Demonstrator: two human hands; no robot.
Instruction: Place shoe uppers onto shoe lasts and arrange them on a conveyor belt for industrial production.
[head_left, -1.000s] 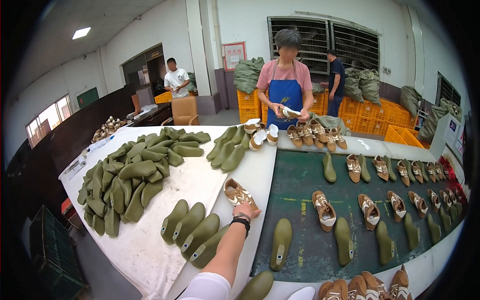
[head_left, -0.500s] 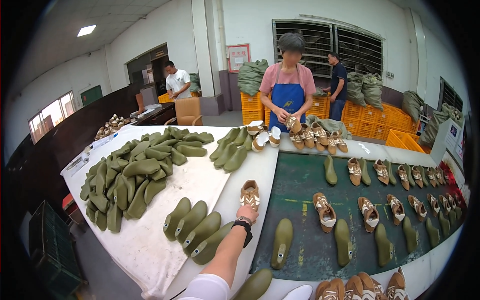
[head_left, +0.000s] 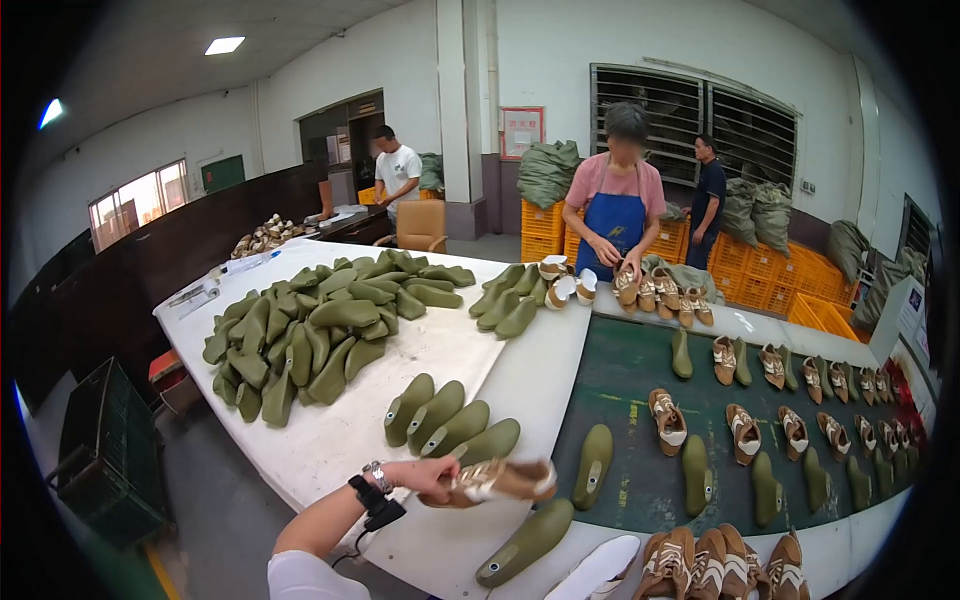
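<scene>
My left hand [head_left: 424, 478], with a watch and a black band at the wrist, is closed round one end of a brown and white sneaker [head_left: 508, 481]. Held sideways above the white table, the sneaker is slightly blurred. Just beyond it lie several green shoe lasts [head_left: 458, 427] in a row. A single green last [head_left: 527, 543] rests nearer to me, below the sneaker. To its right are a white shoe-shaped piece [head_left: 597, 570] and a group of brown sneakers [head_left: 705, 563] at the lower edge. My right hand is out of view.
A large heap of green lasts [head_left: 310, 325] covers the table's left part. On the right, a green work surface [head_left: 640, 495] carries rows of lasts and sneakers. Across the table a person in a blue apron [head_left: 612, 222] handles a sneaker. Orange crates [head_left: 765, 272] stand behind.
My left hand has lifted the sneaker off the white table and drawn it toward me, turning it sideways. The view has shifted left. The aproned person's hands have lowered toward the shoes.
</scene>
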